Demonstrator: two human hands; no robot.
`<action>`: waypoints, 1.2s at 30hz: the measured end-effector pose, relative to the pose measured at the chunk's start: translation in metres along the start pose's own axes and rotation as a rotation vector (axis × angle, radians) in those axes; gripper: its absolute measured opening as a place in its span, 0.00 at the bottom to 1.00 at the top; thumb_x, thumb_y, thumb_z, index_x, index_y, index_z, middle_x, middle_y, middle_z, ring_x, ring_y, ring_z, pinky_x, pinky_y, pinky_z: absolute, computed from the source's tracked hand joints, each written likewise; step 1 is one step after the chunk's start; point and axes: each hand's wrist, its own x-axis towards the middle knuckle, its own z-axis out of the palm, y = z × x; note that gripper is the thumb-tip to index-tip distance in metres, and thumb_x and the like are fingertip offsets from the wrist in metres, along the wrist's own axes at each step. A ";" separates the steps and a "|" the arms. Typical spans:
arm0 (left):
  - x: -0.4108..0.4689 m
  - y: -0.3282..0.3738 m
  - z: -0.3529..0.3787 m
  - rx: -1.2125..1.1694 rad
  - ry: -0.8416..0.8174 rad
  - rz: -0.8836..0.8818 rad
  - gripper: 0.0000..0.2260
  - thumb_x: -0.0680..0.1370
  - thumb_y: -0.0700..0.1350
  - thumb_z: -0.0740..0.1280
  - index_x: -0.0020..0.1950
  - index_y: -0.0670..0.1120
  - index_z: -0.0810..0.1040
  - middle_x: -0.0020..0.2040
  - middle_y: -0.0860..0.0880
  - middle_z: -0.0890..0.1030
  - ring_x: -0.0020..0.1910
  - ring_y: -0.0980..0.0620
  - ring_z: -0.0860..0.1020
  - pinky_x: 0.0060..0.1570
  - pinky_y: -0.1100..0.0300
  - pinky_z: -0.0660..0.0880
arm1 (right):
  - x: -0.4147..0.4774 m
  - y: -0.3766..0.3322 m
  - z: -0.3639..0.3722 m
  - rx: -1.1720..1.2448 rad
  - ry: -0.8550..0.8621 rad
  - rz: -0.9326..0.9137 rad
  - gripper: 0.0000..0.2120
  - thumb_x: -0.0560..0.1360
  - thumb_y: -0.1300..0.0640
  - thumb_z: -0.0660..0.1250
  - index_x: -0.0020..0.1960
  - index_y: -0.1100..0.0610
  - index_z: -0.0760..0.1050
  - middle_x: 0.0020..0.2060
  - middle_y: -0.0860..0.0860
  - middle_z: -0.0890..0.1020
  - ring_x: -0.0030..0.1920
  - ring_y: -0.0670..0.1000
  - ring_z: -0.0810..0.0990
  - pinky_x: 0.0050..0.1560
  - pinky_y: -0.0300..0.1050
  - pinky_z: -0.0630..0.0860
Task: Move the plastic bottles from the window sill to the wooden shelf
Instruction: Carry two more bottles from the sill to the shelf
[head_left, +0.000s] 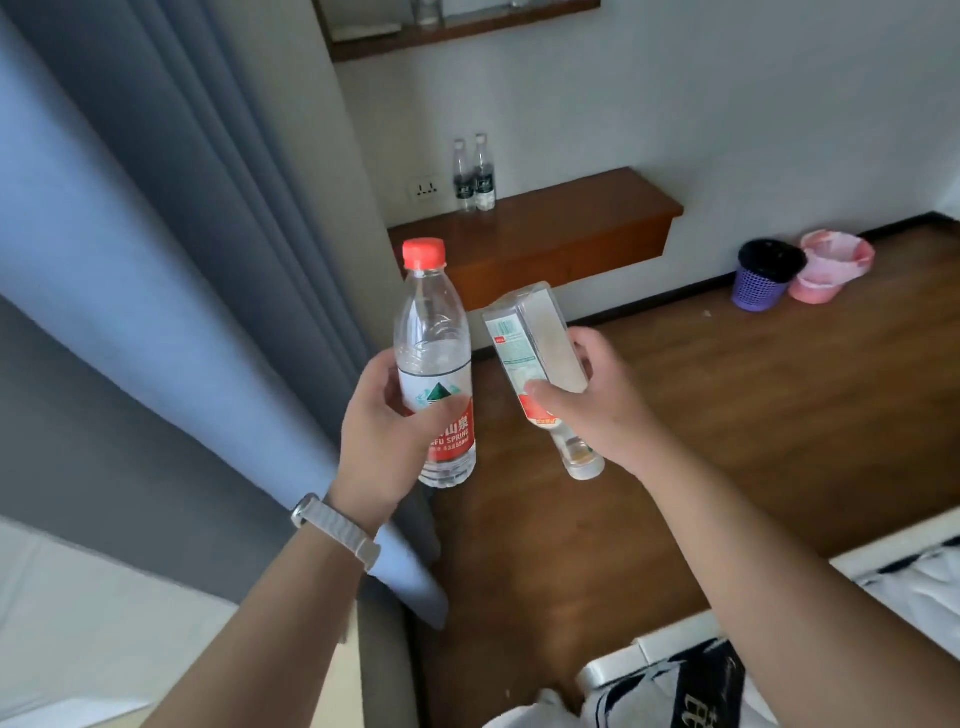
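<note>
My left hand (387, 421) grips a clear plastic bottle (434, 332) with a red cap and a red-and-white label, held upright. A squarish clear bottle (535, 343) with a white and red label sits in my right hand (597, 400), turned upside down so its cap end points down toward the floor. Both are held in mid-air over the wooden floor. Ahead, the wooden shelf (582, 218) is fixed to the white wall, and two small clear bottles (475, 174) with dark labels stand at its back left.
Grey-blue curtains (171, 249) hang at the left. A purple basket (766, 275) with a black liner and a pink bin (831, 265) stand on the floor to the right of the shelf. A bed edge (883, 582) lies at the lower right. A wall socket (423, 189) is beside the shelf.
</note>
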 end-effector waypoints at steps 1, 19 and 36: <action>0.006 0.000 0.004 -0.001 0.002 -0.008 0.23 0.70 0.42 0.80 0.62 0.51 0.76 0.53 0.53 0.85 0.50 0.51 0.84 0.52 0.49 0.82 | 0.006 0.000 -0.002 -0.008 0.000 -0.003 0.28 0.70 0.44 0.74 0.65 0.41 0.64 0.57 0.40 0.74 0.55 0.43 0.75 0.48 0.40 0.76; 0.184 -0.019 0.076 -0.077 -0.224 -0.082 0.25 0.72 0.46 0.77 0.65 0.58 0.72 0.59 0.57 0.80 0.55 0.52 0.81 0.54 0.53 0.81 | 0.127 0.040 -0.029 -0.056 0.207 0.226 0.27 0.70 0.47 0.74 0.63 0.39 0.63 0.52 0.34 0.73 0.53 0.39 0.75 0.43 0.34 0.72; 0.405 -0.054 0.081 -0.218 -0.456 -0.049 0.28 0.72 0.46 0.77 0.69 0.55 0.70 0.62 0.54 0.79 0.60 0.50 0.79 0.57 0.50 0.80 | 0.311 0.013 -0.002 -0.195 0.352 0.216 0.27 0.73 0.48 0.74 0.67 0.50 0.67 0.57 0.46 0.75 0.53 0.43 0.76 0.43 0.32 0.75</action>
